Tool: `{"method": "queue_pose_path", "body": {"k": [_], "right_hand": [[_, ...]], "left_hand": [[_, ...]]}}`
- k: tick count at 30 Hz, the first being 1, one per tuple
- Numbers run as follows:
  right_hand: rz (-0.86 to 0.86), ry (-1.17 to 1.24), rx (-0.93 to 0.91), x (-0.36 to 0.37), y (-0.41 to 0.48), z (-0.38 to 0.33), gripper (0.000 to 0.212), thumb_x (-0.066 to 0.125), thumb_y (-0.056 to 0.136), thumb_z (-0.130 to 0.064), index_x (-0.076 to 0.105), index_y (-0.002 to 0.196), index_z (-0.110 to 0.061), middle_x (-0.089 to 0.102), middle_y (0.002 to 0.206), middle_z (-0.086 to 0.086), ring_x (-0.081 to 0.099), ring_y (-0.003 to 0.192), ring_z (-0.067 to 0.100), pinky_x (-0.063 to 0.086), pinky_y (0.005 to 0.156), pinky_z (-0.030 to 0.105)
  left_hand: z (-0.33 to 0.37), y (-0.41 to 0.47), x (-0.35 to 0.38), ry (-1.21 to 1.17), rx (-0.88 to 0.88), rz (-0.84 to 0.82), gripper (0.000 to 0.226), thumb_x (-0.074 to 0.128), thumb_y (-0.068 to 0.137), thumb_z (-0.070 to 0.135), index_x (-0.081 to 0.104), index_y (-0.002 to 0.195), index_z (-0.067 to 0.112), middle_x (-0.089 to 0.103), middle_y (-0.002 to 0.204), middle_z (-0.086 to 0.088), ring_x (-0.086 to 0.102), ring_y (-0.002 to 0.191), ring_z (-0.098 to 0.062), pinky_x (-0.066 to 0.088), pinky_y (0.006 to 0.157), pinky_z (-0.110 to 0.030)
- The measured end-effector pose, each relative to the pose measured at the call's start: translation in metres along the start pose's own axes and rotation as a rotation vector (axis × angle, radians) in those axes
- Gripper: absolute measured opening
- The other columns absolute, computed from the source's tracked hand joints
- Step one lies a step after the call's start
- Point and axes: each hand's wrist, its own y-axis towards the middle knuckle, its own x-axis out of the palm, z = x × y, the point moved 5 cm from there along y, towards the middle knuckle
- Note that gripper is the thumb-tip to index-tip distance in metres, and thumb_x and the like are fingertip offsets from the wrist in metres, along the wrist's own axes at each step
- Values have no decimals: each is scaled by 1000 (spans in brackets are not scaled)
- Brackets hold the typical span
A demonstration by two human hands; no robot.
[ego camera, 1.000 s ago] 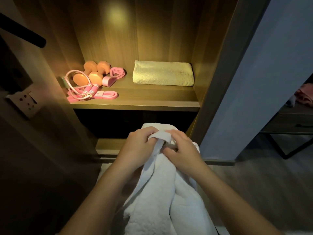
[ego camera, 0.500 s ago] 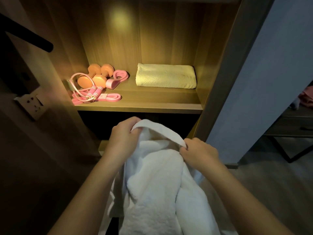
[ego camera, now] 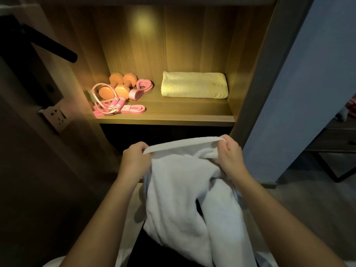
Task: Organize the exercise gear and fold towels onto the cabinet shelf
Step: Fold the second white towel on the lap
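So, progress check: the gear side looks pretty much sorted. Orange dumbbells (ego camera: 116, 86) sit at the back left of the lit shelf (ego camera: 183, 115). A pink jump rope (ego camera: 107, 105) is coiled in front of them, a flat pink band (ego camera: 134, 109) lies along the front just beside the rope handles, and a pink loop-shaped thing (ego camera: 141, 88) sits right next to the dumbbells. One pale yellow towel (ego camera: 194, 85) is folded into a neat rectangle on the right half of the same shelf, apart from the gear.

What's left, as far as I can tell, is the white towel (ego camera: 179, 199). It's not on the shelf at all; it's held up in front of the person, below the shelf's front edge. The left hand (ego camera: 134, 159) has its fingers curled tight round one end of the top hem. The right hand (ego camera: 232, 157) grips the other end the same way, and the hem runs taut between them. Everything under that hem hangs bunched and twisted, nowhere near flat.

My guess is this is the very start of the fold, just getting one edge straight. It needs shaking out, folding down to roughly the yellow one's shape, then setting on the shelf, maybe on top of the yellow one. Can't see whether more towels wait out of frame.
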Motion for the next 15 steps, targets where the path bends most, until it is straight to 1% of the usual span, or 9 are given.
{"method": "queue_pose_path", "body": {"k": [2,4,6,8,10,11,12,14,15], "right_hand": [[-64,-100,43,0,1,5,29,35,96,-18,45,69,-13,47,67,2,44,62,14,32,56,31],[-222,-170,94,6,-1,9,31,35,97,-21,50,71,-13,50,70,4,47,65,19,33,57,31],[-403,-265,127,12,-6,10,33,34,99,-24,55,74,-21,56,77,3,50,70,17,35,58,29],[-539,-349,159,12,-11,9,36,32,100,-26,56,73,-25,57,81,4,50,73,16,37,60,29],[-596,-379,168,6,-13,5,35,34,99,-26,55,72,-24,58,83,5,49,72,14,37,60,27],[-604,-398,138,3,-13,3,32,36,99,-25,56,75,-23,58,84,3,49,72,13,38,59,25],[-601,-427,94,0,-13,1,26,38,98,-26,58,82,-23,58,87,1,51,74,11,39,61,24],[-585,-477,19,-7,-15,2,16,44,94,-31,57,100,-26,59,96,-5,55,84,9,45,69,25],[-589,-490,0,-8,-18,5,21,46,90,-38,55,109,-31,60,103,-6,57,88,10,48,73,28]], "left_hand": [[-5,3,-4,-210,-86,24,16,52,96,19,62,84,17,62,85,-2,61,83,-23,42,61,-28],[7,7,-17,-323,-77,82,17,52,95,21,64,83,17,63,83,-2,61,80,-21,42,61,-29],[27,10,-34,-261,32,158,18,53,93,20,65,79,20,62,79,2,57,76,-14,39,58,-27],[47,8,-46,-163,174,229,17,55,89,17,65,75,20,61,74,4,54,71,-10,36,54,-28],[62,6,-48,-107,275,239,15,55,85,13,65,74,16,61,71,2,53,69,-12,35,55,-30],[67,7,-45,-85,303,213,15,55,85,13,64,74,16,61,70,2,53,69,-13,35,55,-31],[71,8,-42,-70,322,178,16,55,86,13,63,73,16,61,70,2,52,68,-13,35,56,-31],[74,10,-33,-77,330,109,20,56,87,14,62,69,18,60,67,2,51,66,-13,34,55,-30],[74,10,-28,-84,329,79,20,57,88,15,62,68,18,60,67,2,51,66,-14,34,55,-28]]}}
